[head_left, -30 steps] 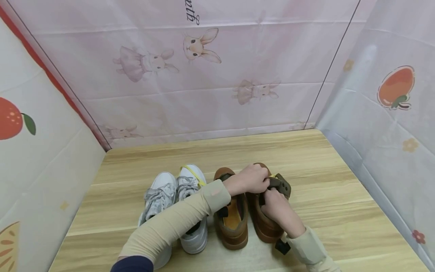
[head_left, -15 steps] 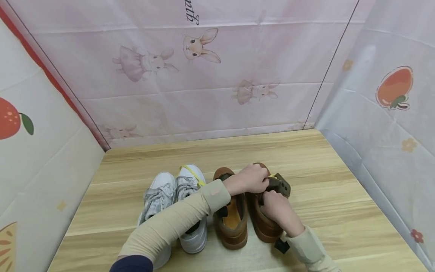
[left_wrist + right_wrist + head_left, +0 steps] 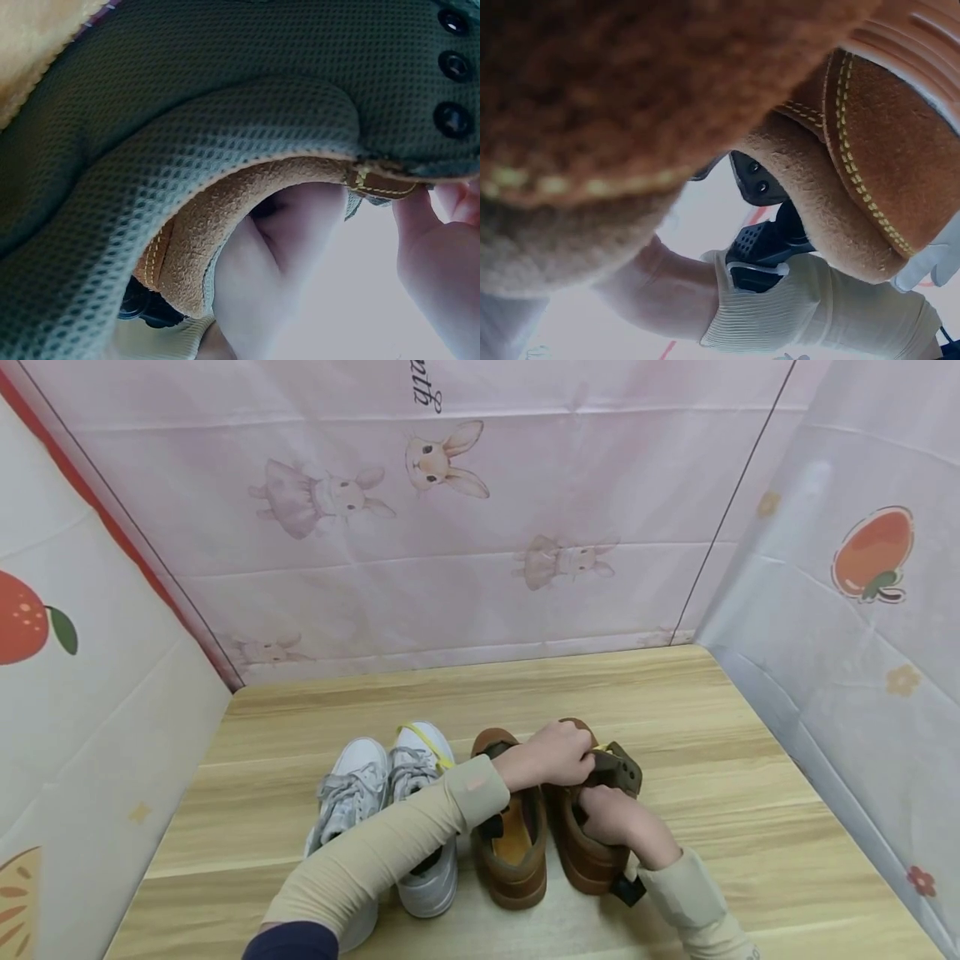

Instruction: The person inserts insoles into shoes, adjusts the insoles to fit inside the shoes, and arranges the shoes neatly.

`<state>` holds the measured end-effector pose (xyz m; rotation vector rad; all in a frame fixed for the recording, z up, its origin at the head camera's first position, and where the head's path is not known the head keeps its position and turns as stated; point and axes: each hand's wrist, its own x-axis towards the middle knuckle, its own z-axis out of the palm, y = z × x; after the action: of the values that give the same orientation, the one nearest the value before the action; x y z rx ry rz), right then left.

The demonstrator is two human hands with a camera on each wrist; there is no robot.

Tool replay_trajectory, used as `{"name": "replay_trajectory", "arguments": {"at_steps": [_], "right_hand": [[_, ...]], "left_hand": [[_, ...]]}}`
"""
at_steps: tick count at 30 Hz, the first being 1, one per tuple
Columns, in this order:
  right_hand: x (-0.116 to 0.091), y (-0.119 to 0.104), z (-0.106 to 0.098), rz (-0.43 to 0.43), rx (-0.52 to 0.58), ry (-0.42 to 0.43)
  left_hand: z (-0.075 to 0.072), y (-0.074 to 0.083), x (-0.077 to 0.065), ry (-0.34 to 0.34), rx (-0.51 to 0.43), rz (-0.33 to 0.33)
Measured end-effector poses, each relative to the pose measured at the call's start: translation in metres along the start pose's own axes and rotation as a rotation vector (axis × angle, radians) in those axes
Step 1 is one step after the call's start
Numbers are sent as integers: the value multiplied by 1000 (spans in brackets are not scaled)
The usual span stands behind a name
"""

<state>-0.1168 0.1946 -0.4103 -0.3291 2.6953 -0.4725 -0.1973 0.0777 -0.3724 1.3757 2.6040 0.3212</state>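
Observation:
Two brown shoes with dark olive uppers stand side by side on the wooden board. Over the front of the right-hand brown shoe (image 3: pixel 588 862), my left hand (image 3: pixel 553 754) grips the upper with curled fingers, close to the yellow lace and the raised olive flap (image 3: pixel 624 770) with eyelets. My right hand (image 3: pixel 618 817) reaches into the same shoe's opening from the right, its fingertips hidden inside. In the left wrist view, fingers (image 3: pixel 439 262) sit under the edge of the olive mesh (image 3: pixel 225 90). The other brown shoe (image 3: pixel 510 868) lies partly under my left wrist.
Left of the brown shoes stands a pair of white sneakers (image 3: pixel 427 897), partly covered by my left sleeve (image 3: pixel 375 852); a yellow lace (image 3: pixel 427 743) lies across one toe. Printed cloth walls (image 3: pixel 450 610) edge the wooden board (image 3: pixel 720 760) at the back and both sides.
My right hand has shifted slightly back toward the heel of the brown shoe, its wrist moving a little to the right. The left hand and the shoes stay in place.

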Motion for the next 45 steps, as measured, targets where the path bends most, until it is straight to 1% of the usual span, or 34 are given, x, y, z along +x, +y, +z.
{"name": "replay_trajectory", "arguments": {"at_steps": [2,8,16,22,29,37,45], "right_hand": [[0,0,-1,7,2,-20],[1,-1,1,20,-31,-7],[4,-2,3,74,-45,-21],[3,-2,4,70,-49,-1],[4,-1,4,53,-64,15],[4,0,4,31,-61,-30],[4,0,3,51,-50,-19]], "left_hand": [[-1,0,0,4,0,2],[0,1,0,0,8,0],[0,2,-1,5,24,0],[-1,3,-1,-1,23,-3],[-2,3,-2,12,28,1],[-2,3,-1,21,36,10],[-1,2,-1,52,32,21]]}}
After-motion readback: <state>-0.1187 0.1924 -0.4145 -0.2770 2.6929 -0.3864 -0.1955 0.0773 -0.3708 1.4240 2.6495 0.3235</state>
